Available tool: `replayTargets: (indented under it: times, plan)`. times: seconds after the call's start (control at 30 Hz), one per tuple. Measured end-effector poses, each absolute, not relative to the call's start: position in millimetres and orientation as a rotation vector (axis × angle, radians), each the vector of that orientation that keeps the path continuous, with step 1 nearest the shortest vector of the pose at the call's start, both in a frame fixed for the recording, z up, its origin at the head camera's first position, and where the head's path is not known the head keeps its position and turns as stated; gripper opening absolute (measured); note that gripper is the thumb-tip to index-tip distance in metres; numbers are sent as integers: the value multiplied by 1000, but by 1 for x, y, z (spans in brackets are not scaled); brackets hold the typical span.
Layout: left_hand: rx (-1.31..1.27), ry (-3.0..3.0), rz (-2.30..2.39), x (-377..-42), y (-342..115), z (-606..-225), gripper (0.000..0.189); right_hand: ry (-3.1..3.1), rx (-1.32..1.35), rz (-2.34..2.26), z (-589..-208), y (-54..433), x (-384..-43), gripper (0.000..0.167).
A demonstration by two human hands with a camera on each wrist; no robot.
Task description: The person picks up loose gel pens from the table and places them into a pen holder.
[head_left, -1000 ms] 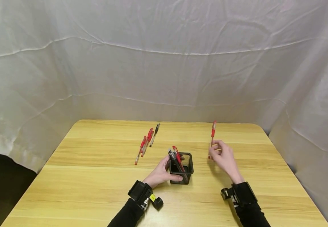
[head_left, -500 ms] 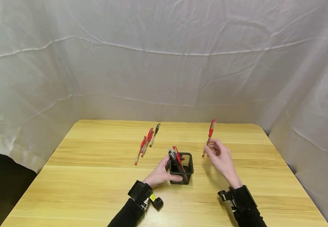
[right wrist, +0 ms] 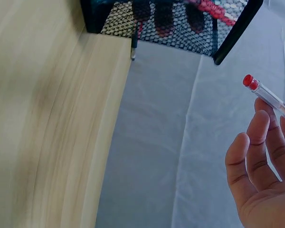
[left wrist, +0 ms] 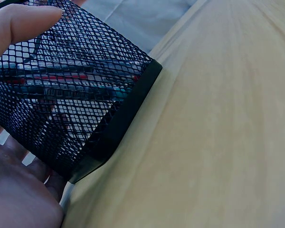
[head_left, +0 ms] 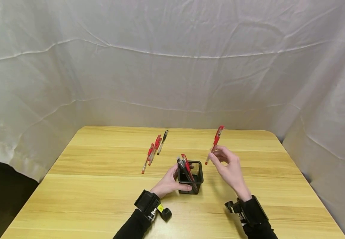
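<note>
A square black mesh pen holder (head_left: 198, 188) stands on the table, gripped around its left side by my left hand (head_left: 169, 183). In the left wrist view the thumb lies along the mesh wall (left wrist: 80, 42) and the other fingers pass round the far side. Black pens (head_left: 183, 170) and a red pen (head_left: 186, 162) lean inside it. To the right, my right hand (head_left: 230, 167) pinches a red pen (head_left: 216, 139) above the table, tilted with its red cap up. Its clear barrel with a red end (right wrist: 263, 90) shows in the right wrist view, apart from the holder.
Several pens lie on the wooden table (head_left: 86, 196) left of and behind the holder: red pens (head_left: 149, 152) close together and a black pen (head_left: 163, 142) beside them. A pale cloth (head_left: 172, 83) hangs behind the table and along its sides.
My right hand has moved left towards the pen holder with the red pen, which now leans more. The left hand and the holder have stayed in place.
</note>
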State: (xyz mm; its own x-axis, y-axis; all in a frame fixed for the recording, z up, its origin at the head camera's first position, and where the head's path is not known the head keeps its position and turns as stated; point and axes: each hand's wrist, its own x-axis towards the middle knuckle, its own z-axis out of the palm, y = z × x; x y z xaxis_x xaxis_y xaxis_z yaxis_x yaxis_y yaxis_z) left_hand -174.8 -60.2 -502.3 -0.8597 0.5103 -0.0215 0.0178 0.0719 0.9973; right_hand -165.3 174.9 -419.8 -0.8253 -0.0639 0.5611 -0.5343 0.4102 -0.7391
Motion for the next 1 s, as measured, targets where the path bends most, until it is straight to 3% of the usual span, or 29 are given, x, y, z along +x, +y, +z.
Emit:
replayTargets:
  times: [0.3,0.53,0.77,1.0]
  plan:
    - [515,1994,1843,-174,-60,-502,93,-2151,617,1339,-398,155,-149,12]
    - [470,2012,1818,-173,-60,-501,99,-2113,667,1253,-422,159,-162,17]
    - [504,1998,1829,-173,-61,-500,90,-2175,814,1089,-429,156,-166,15]
    - [530,1979,1852,-174,-61,-500,86,-2213,778,1039,-429,152,-166,12]
